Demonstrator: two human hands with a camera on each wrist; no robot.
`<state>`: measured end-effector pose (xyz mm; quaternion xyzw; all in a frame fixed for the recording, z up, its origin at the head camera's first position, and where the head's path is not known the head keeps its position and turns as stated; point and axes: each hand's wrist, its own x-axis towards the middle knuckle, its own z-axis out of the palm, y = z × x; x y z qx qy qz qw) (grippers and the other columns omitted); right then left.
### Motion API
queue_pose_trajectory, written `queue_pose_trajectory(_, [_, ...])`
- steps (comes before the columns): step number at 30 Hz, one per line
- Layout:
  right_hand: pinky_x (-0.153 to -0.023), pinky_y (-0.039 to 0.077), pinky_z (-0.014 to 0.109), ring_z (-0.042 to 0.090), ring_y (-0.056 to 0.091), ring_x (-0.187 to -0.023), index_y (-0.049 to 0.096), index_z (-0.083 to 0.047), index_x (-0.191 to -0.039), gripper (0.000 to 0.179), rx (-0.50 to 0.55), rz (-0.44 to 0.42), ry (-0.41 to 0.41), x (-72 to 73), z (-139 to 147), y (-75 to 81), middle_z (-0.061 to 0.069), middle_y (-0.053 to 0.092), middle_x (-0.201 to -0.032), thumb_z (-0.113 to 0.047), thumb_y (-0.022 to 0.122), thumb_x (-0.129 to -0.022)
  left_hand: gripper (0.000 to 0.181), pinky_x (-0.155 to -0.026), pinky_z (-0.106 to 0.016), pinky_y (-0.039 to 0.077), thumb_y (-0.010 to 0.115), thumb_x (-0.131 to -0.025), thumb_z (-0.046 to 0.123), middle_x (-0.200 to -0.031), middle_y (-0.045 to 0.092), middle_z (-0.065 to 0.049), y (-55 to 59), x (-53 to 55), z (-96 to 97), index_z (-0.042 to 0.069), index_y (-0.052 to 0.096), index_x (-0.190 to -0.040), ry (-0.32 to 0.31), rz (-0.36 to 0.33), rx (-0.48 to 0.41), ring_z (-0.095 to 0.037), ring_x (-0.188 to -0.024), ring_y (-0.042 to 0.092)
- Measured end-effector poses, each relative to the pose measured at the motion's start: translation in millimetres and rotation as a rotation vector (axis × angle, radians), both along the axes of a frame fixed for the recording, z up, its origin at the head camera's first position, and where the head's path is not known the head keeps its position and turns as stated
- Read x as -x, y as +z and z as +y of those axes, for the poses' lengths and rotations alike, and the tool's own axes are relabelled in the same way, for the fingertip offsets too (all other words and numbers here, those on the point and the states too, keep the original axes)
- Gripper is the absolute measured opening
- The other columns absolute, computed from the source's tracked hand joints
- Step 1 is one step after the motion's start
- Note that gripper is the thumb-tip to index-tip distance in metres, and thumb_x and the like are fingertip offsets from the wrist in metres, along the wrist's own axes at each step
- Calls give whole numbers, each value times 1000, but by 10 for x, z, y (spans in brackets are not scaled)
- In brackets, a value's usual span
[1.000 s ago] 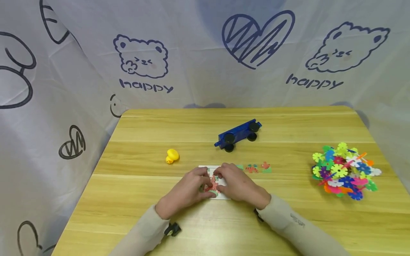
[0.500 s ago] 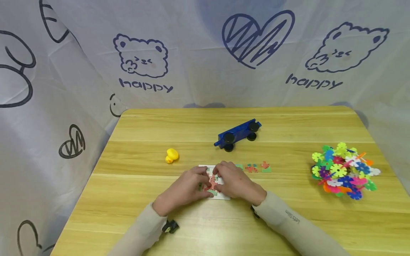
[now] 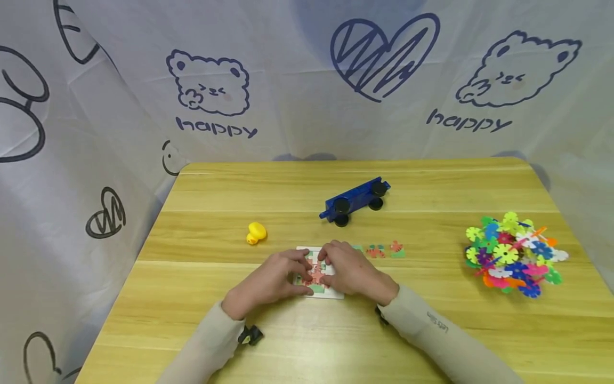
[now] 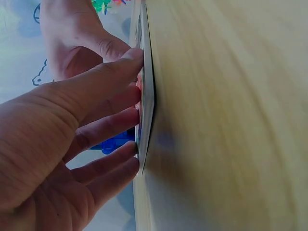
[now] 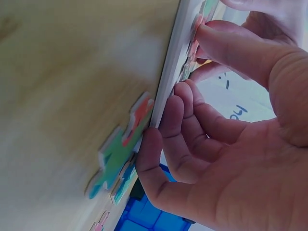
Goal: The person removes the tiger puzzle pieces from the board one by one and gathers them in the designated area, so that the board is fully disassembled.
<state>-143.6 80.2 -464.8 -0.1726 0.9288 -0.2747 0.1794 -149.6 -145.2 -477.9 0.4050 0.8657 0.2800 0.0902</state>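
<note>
A small jigsaw puzzle in a white tray [image 3: 331, 295] lies flat on the table, its coral and green pieces [image 3: 316, 275] partly covered by both hands. My left hand [image 3: 268, 280] is over the left side; in the left wrist view its thumb and extended fingertips touch the puzzle's face and edge. From the right, my right hand [image 3: 358, 273] reaches over the tray with thumb and index finger spread. In the right wrist view, its thumb [image 5: 240, 48] presses near a coral piece while the bent fingers rest along the tray's edge.
Loose jigsaw pieces [image 3: 376, 251] lie in a row right of the tray, one partly behind the right hand. Behind them is a blue toy wagon [image 3: 355, 200] with black wheels. A yellow knob-shaped toy [image 3: 256, 232] sits left; a colourful flower-disc cluster [image 3: 515, 256] stands far right.
My left hand has shifted slightly left and its fingers have spread apart, uncovering more of the coral pieces. The right hand has moved slightly left and stays over the tray.
</note>
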Motion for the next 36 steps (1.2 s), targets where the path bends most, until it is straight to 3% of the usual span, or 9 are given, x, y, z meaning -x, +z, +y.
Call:
queue_pose_trajectory(9, [-87,54,34,16,61,-93,69,-12,-114,35,139,-24,10,86,70,-26,0,68,-102,-9,91,-88,17,-121,-49,53,95,-87,21,-105,75,-4,-3,-13,4,9,85,-93,6,23,-3,-36,-138,68])
queue_pose_trajectory(19, [-82,62,28,7,70,-86,69,-11,-117,23,323,17,46,35,138,-5,2,78,-97,-2,78,-97,14,-121,-47,53,93,-90,20,-107,77,-4,-13,-15,16,9,86,-95,3,58,-10,-31,-130,72])
queue_pose_trajectory(24, [-83,62,30,7,71,-87,69,-13,-114,20,352,68,10,10,217,23,-1,78,-96,-3,76,-99,10,-120,-47,55,90,-93,18,-104,77,-4,-14,-28,28,9,85,-93,6,74,-9,-31,-128,73])
queue_pose_trajectory(28, [-83,60,31,7,71,-87,67,-15,-116,23,352,56,-41,-13,319,64,-3,78,-96,-5,78,-98,10,-118,-46,56,89,-93,18,-106,77,-5,-8,-34,31,9,85,-93,12,78,3,-33,-130,72])
queue_pose_trajectory(36, [-75,57,24,10,71,-85,66,-11,-118,26,370,84,-115,-37,597,138,1,79,-98,-4,79,-98,9,-120,-48,54,89,-93,20,-105,78,-3,-12,-34,31,11,86,-94,27,68,12,-35,-137,69])
